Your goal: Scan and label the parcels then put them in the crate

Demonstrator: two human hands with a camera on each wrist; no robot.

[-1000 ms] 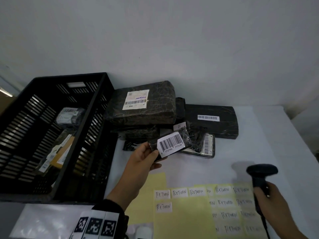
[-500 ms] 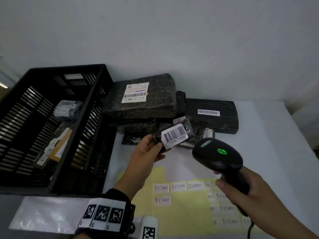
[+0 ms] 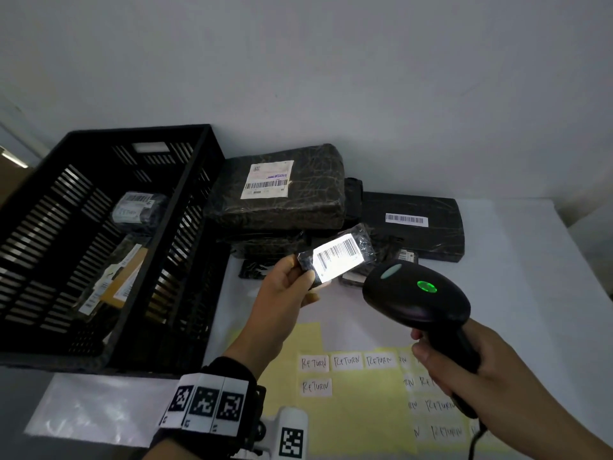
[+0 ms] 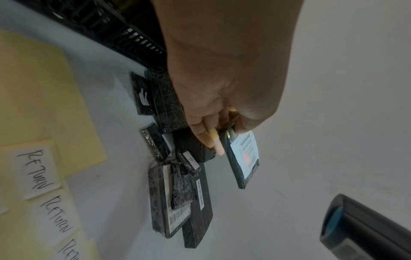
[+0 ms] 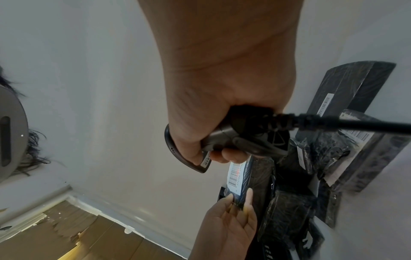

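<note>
Left hand (image 3: 287,287): I pinch the small parcel (image 3: 338,258) mid-frame, barcode tilted toward the scanner.
Right hand (image 3: 464,363): fingers clenched round the scanner (image 3: 416,297), green light on.
Crate (image 3: 99,151): left of frame, awaiting it.

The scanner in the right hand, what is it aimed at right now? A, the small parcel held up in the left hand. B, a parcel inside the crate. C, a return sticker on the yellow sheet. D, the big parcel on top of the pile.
A: the scanner, gripped by the right hand, points at the small parcel pinched in the left hand; its barcode label glows brightly and the scanner's green light is on.
</note>
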